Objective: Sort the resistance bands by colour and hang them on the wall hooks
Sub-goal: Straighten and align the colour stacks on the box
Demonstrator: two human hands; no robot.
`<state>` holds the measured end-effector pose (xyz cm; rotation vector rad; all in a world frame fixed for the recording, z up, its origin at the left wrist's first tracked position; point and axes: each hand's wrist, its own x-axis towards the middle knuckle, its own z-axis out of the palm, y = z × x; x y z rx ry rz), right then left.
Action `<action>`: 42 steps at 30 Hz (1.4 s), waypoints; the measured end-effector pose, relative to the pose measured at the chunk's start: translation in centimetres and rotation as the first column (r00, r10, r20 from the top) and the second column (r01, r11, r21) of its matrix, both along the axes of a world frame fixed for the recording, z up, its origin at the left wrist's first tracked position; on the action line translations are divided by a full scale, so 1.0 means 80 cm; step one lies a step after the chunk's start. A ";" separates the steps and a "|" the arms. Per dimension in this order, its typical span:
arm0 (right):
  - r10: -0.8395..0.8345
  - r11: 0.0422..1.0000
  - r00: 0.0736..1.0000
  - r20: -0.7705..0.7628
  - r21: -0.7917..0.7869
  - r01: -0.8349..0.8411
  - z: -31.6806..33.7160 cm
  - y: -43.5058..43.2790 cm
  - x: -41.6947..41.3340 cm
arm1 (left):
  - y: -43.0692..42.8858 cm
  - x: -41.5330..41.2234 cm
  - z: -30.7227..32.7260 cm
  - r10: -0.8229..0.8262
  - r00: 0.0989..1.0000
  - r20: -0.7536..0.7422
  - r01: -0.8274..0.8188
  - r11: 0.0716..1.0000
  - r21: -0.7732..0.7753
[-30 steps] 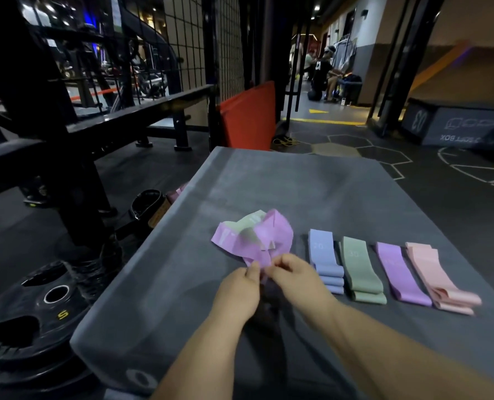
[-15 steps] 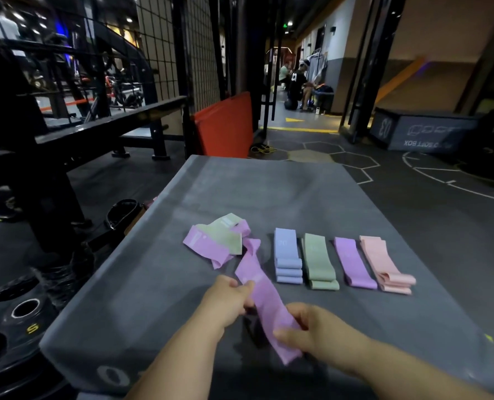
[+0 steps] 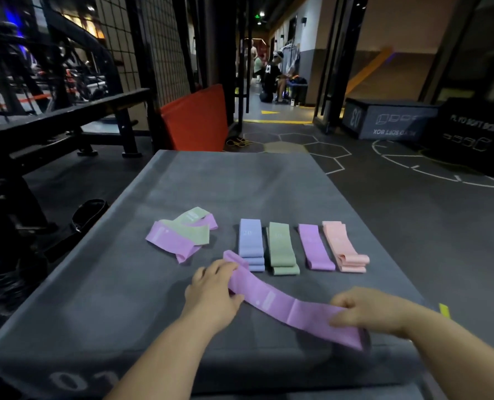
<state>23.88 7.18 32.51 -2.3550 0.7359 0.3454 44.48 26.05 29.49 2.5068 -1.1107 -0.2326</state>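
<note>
The left hand point(image 3: 214, 293) and right hand point(image 3: 367, 311) gripped a purple band point(image 3: 280, 304) by its ends over the worktop point(image 3: 225, 183), its length spanning between them; the matching purple stack point(image 3: 315, 246) lay just beyond, nearer the right.

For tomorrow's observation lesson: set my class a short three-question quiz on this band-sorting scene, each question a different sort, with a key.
1. True or false: the left hand and right hand hold one purple band.
2. What colour is the rightmost stack? A blue, B green, C pink.
3. Fill in: the loose heap holds purple and ____ bands.
Key: 1 true; 2 C; 3 green.
</note>
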 end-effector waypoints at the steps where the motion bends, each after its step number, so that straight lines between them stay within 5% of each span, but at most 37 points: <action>1: -0.009 0.999 1.000 -0.013 -0.034 0.008 -0.001 -0.007 -0.005 | -0.003 -0.002 -0.001 -0.035 0.999 0.010 0.035 0.999 0.002; 8: -0.018 0.885 0.989 -0.149 -0.462 -0.053 -0.009 -0.037 -0.026 | -0.017 -0.013 -0.006 -0.082 0.994 0.066 0.071 0.985 0.156; 13: -0.029 0.810 0.985 -0.168 -0.582 -0.076 -0.004 -0.017 -0.014 | -0.018 -0.019 -0.001 -0.119 0.988 0.101 0.097 0.976 0.197; 17: -0.002 0.770 1.000 -0.019 -0.638 -0.011 -0.015 0.010 0.008 | -0.011 -0.022 0.007 -0.151 0.979 0.136 0.125 0.975 0.184; 23: 0.064 0.818 0.995 0.078 -0.575 -0.008 -0.029 0.036 0.036 | -0.003 -0.024 0.014 -0.229 0.962 0.149 0.207 0.967 0.149; 30: 0.073 0.954 0.971 0.228 -0.299 -0.002 -0.026 0.016 0.040 | 0.006 -0.018 0.015 -0.243 0.965 0.096 0.240 0.970 0.046; 33: -0.104 0.994 0.939 0.327 0.075 0.084 -0.010 0.003 0.024 | 0.011 -0.008 0.015 -0.219 0.971 0.099 0.214 0.975 0.062; 39: -0.402 0.813 0.819 0.410 0.571 0.114 -0.002 -0.028 -0.004 | 0.020 0.011 0.020 -0.178 0.976 0.126 0.166 0.981 0.103; 42: -0.521 0.725 0.741 0.424 0.678 0.122 0.001 -0.037 -0.011 | 0.025 0.022 0.021 -0.143 0.981 0.129 0.129 0.985 0.111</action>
